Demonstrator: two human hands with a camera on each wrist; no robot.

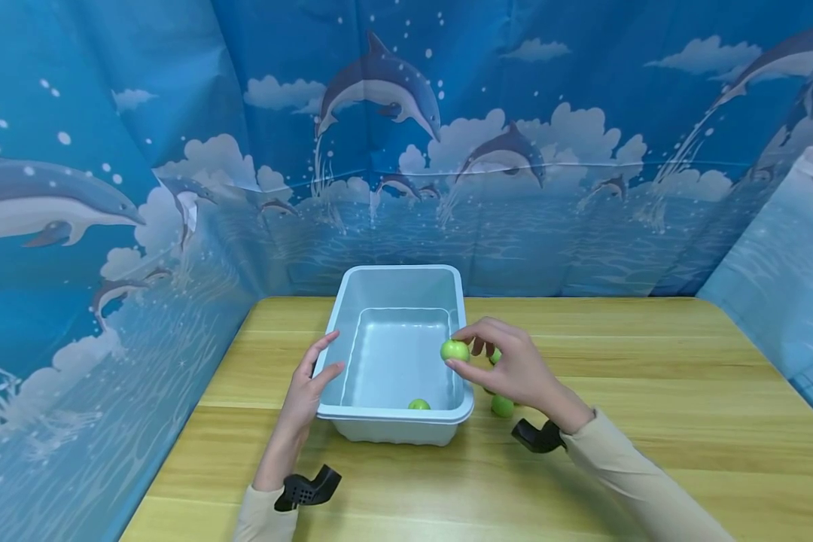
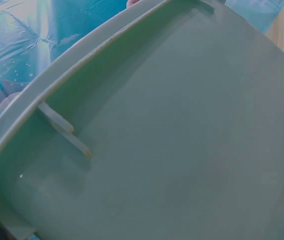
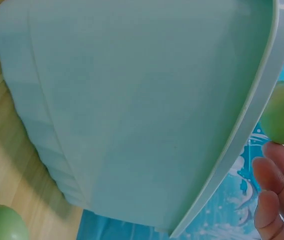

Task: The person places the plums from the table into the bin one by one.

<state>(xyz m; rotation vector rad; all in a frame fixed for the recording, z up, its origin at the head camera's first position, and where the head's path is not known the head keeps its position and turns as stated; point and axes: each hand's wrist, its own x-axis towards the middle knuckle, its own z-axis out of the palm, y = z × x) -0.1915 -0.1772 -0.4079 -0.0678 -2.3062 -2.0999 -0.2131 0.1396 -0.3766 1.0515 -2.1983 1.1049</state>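
A light blue plastic bin (image 1: 406, 412) sits on the wooden table. My left hand (image 1: 302, 395) rests at its left rim, thumb and fingers extended over the edge. Just a fingertip (image 2: 132, 3) of it peeks past the rim in the left wrist view. Between thumb and fingertips, my right hand (image 1: 511, 363) pinches a smooth, round green fruit (image 1: 455, 351) above the bin's right rim. Another green fruit (image 1: 418, 404) lies inside the bin near its front wall, partly hidden by that wall.
To the bin's right, partly behind my right hand, several more green fruits (image 1: 502, 406) lie on the table (image 1: 650, 391). A blue curtain (image 1: 406, 218) with dolphins hangs behind the table and along its sides.
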